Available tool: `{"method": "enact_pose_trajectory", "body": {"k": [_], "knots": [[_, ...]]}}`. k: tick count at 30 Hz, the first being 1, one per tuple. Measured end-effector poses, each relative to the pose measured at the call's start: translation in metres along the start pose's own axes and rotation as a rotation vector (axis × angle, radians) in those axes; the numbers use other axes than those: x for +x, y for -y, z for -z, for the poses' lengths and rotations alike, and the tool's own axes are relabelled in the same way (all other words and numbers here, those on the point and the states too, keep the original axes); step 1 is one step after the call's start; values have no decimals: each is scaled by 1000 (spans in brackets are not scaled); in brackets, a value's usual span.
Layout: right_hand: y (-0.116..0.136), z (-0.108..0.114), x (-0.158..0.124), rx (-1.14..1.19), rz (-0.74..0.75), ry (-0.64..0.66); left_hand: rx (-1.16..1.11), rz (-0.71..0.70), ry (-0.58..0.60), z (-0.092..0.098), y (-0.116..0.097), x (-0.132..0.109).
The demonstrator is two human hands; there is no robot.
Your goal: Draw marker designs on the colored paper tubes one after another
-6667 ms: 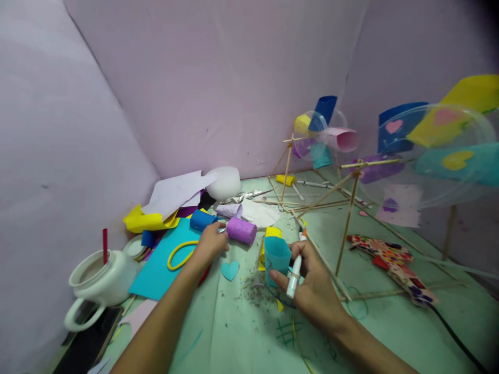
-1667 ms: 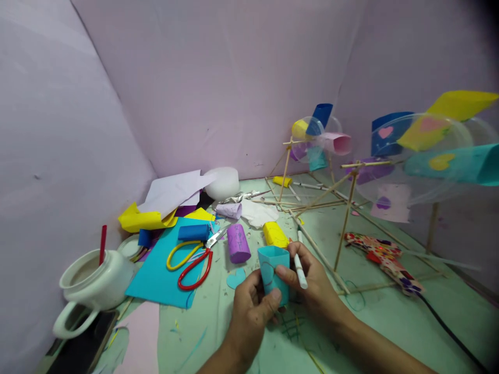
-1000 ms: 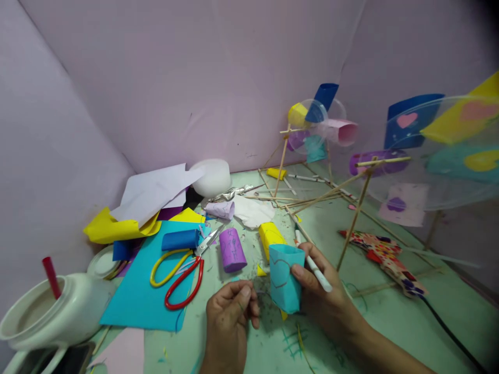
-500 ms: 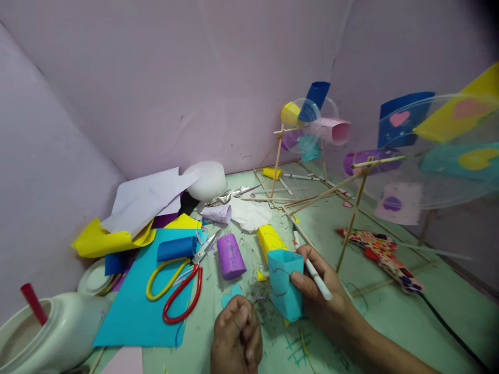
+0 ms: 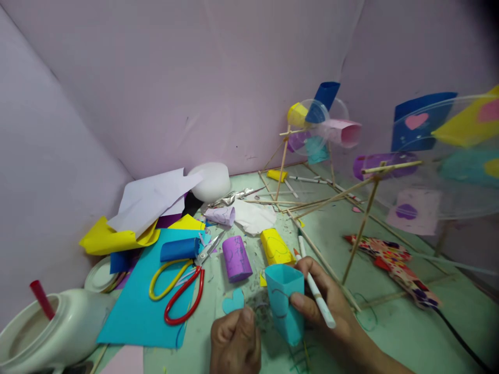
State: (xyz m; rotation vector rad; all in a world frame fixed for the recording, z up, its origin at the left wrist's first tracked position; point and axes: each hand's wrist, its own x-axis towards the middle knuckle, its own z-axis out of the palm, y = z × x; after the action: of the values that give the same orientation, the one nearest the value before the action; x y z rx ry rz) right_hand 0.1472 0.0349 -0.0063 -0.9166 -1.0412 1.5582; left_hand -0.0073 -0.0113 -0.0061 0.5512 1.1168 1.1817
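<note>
My right hand (image 5: 325, 293) grips a turquoise folded paper tube (image 5: 284, 306) with a drawn curved line on its side. A white marker (image 5: 320, 298) is held along the same fingers, its orange tip pointing up and away. My left hand (image 5: 236, 340) is closed just left of the tube, thumb on top; whatever its fingers may hold is hidden. Right behind it lies a turquoise paper heart (image 5: 233, 302). A purple paper tube (image 5: 237, 258) and a yellow paper tube (image 5: 276, 247) lie beyond the hands.
Scissors (image 5: 200, 270) and a blue tube (image 5: 179, 249) lie on a turquoise sheet (image 5: 134, 311). A white jar (image 5: 74, 327) is at left. Stick frames with paper wheels (image 5: 319, 122) stand at right, near a patterned glue gun (image 5: 393, 265) with a cord.
The turquoise tube has come slightly lower and nearer, its open top tipped more toward me. My left thumb now sits higher on the closed fingers. The view has shifted a little.
</note>
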Motion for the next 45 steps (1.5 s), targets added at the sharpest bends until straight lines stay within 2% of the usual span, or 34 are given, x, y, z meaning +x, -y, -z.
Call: {"method": "enact_pose_trajectory", "body": {"k": [3, 5, 7, 10, 12, 17, 21, 27, 30, 33, 36, 41, 45], "knots": [[2, -4, -4, 46, 34, 47, 3, -114, -107, 3, 4, 7], [5, -8, -8, 76, 52, 39, -30, -191, -105, 2, 5, 9], [6, -14, -12, 110, 65, -33, -45, -234, -2, -2, 5, 9], [4, -20, -16, 161, 33, -87, -21, -215, 204, -13, 2, 4], [0, -22, -16, 167, -3, -77, -6, -177, 252, -20, 0, 0], [1, -16, -7, 43, -36, -5, -17, -120, 147, -22, -2, -2], [10, -10, 2, -48, -17, -37, 4, -50, 56, -15, 2, 1], [6, -4, 9, -152, -47, 88, -8, -6, 94, -13, 9, 0], [1, -4, 10, -222, -1, 41, 5, -28, 127, -14, 11, 0], [1, -5, 8, -271, 62, -7, 68, -80, 95, -14, 13, 2], [3, -7, 5, -292, 106, 8, 103, -121, 74, -14, 12, 2], [16, -2, 8, -153, 196, 21, -12, -106, 137, -15, 2, -2], [28, 3, 12, -17, 194, 24, -77, -63, 166, -14, -5, -3]]}}
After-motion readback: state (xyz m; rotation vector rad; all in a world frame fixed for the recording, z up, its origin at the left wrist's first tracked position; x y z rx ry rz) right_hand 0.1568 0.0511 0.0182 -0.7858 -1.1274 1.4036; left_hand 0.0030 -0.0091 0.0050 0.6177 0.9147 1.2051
